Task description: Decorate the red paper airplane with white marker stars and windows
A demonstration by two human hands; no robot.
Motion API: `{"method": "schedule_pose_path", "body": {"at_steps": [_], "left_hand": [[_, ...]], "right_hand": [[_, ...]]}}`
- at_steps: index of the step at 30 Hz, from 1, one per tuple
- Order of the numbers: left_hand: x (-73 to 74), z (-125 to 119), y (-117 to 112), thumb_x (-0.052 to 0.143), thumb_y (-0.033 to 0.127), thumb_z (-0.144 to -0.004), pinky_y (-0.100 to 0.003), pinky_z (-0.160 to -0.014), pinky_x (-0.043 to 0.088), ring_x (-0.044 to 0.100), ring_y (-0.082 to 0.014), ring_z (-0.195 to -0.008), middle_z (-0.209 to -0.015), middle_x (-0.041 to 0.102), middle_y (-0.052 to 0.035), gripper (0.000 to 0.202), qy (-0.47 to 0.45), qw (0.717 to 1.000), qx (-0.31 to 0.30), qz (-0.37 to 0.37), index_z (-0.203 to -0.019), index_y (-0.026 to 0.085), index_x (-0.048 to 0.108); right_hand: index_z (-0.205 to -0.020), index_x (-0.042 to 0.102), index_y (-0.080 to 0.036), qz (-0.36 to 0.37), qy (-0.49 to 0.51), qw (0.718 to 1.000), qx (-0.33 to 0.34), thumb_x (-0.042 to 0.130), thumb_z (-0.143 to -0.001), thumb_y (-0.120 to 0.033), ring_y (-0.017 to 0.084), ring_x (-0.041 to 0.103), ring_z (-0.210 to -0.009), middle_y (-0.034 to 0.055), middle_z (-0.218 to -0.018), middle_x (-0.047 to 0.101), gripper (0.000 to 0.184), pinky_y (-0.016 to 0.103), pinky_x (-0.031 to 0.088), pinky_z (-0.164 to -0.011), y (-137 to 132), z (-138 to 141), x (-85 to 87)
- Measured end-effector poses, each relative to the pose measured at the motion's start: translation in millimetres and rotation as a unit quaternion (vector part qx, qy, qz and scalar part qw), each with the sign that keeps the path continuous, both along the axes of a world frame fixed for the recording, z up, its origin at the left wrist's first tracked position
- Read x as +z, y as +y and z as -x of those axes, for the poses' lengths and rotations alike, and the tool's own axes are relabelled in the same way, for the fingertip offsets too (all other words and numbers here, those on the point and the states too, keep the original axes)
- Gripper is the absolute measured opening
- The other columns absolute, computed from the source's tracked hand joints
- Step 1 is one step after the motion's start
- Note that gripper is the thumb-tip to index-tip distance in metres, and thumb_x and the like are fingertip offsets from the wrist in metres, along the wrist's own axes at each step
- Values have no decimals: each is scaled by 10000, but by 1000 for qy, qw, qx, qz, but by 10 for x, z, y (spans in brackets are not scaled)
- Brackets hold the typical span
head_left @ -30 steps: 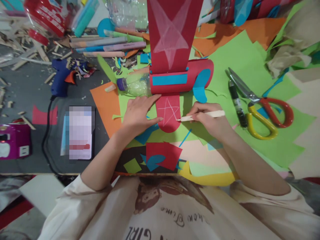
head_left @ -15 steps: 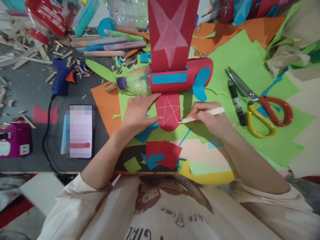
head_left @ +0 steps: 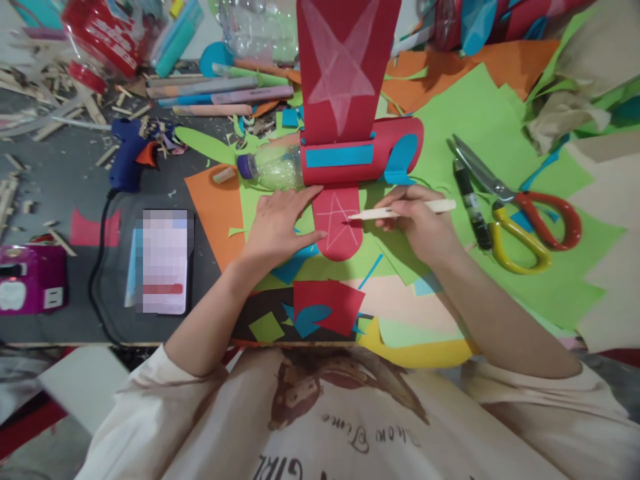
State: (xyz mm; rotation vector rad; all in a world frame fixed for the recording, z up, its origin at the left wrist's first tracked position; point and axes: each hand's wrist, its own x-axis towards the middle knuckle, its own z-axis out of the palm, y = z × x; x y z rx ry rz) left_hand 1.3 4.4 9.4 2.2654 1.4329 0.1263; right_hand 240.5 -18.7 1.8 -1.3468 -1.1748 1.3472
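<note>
A plastic bottle (head_left: pixel 278 164) with a purple cap is wrapped in red paper (head_left: pixel 345 175) and lies on its side. Red paper wings extend from it; the far wing (head_left: pixel 340 73) bears a filled pale star. The near wing (head_left: pixel 336 248) carries a star outline in thin light lines. My left hand (head_left: pixel 280 223) lies with fingers spread, thumb and fingertips resting on that near wing's left edge. In my right hand (head_left: pixel 417 223) is a white marker pen (head_left: pixel 385 212), its tip over the star outline; whether it touches the paper I cannot tell.
Scissors (head_left: pixel 520 207) and a black pen (head_left: pixel 473 207) lie at right on green paper (head_left: pixel 460 113). Left are a glue gun (head_left: pixel 127 153) with its cord, a phone (head_left: pixel 165 260) and a purple box (head_left: pixel 33 280). Several markers (head_left: pixel 225 93) and wood scraps lie behind.
The marker tip has moved up and left, from the star's lower right point to its middle. My right hand rose slightly with it; my left hand stays on the wing.
</note>
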Motion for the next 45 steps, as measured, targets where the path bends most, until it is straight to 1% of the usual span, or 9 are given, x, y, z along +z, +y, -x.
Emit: {"method": "schedule_pose_path", "body": {"at_steps": [3, 6, 9, 14, 20, 24, 28, 36, 45], "left_hand": [[-4, -2, 4, 710, 478, -854, -399, -921, 393, 596, -308, -1032, -1057, 668, -82, 691, 1, 1000, 2, 1, -1467, 228, 516], [-13, -2, 7, 703, 495, -854, -403, -926, 392, 597, -313, -1048, -1092, 672, -87, 691, -1, 1000, 2, 0, -1469, 244, 511], [-25, 0, 10, 706, 509, -849, -401, -925, 385, 598, -320, -1062, -1098, 676, -91, 705, 1, 1000, 1, 3, -1471, 245, 509], [-44, -2, 15, 682, 516, -856, -394, -924, 374, 589, -326, -1085, -1127, 670, -82, 698, -1, 1000, -4, -2, -1472, 245, 501], [-27, -20, 21, 689, 499, -846, -394, -938, 370, 585, -319, -1082, -1152, 675, -84, 692, 2, 1000, 0, 7, -1467, 252, 509], [-21, -15, 30, 687, 499, -845, -395, -935, 373, 588, -317, -1074, -1147, 676, -87, 692, 7, 1000, -1, 6, -1465, 246, 513], [-21, -4, 34, 671, 505, -850, -392, -916, 382, 592, -312, -1056, -1104, 678, -82, 678, 6, 1000, -9, 0, -1458, 247, 517], [-22, -4, 23, 679, 520, -848, -420, -942, 392, 587, -331, -1090, -1136, 669, -90, 698, 3, 1000, -4, -3, -1468, 260, 491], [-2, -5, 25, 679, 504, -851, -424, -940, 395, 591, -336, -1091, -1113, 668, -91, 686, 6, 1000, 2, 3, -1464, 248, 505]], "right_hand": [[-809, 651, -238, -45, -48, 998, -7, 684, -807, -347, 145, 607, -609, -3, -710, 650, 114, 307, 524, -591, -33, 93, 15], [-879, 699, -236, -71, -88, 993, 30, 729, -810, -379, 150, 605, -623, 11, -758, 694, 162, 301, 501, -578, -89, 176, 45], [-894, 727, -229, -78, -104, 989, 73, 727, -827, -396, 158, 618, -635, 28, -795, 735, 180, 294, 484, -571, -129, 218, 72], [-911, 745, -224, -62, -120, 987, 91, 726, -836, -448, 177, 666, -706, 43, -861, 774, 237, 292, 516, -618, -135, 229, 83], [-941, 763, -218, -62, -119, 985, 105, 723, -834, -379, 172, 682, -745, 47, -918, 786, 197, 283, 523, -652, -129, 236, 57], [-929, 753, -220, -72, -129, 982, 115, 707, -846, -326, 179, 689, -771, 48, -945, 789, 142, 298, 527, -683, -129, 231, 98], [-899, 750, -222, -69, -153, 977, 135, 694, -855, -326, 180, 676, -762, 41, -919, 773, 126, 300, 507, -665, -132, 209, 180], [-872, 749, -219, -64, -168, 972, 152, 684, -851, -300, 162, 629, -683, 23, -820, 741, 105, 283, 462, -603, -154, 148, 277], [-791, 728, -217, -9, -163, 974, 156, 691, -829, -319, 116, 505, -560, -7, -700, 663, 115, 261, 363, -510, -180, 76, 387]]}}
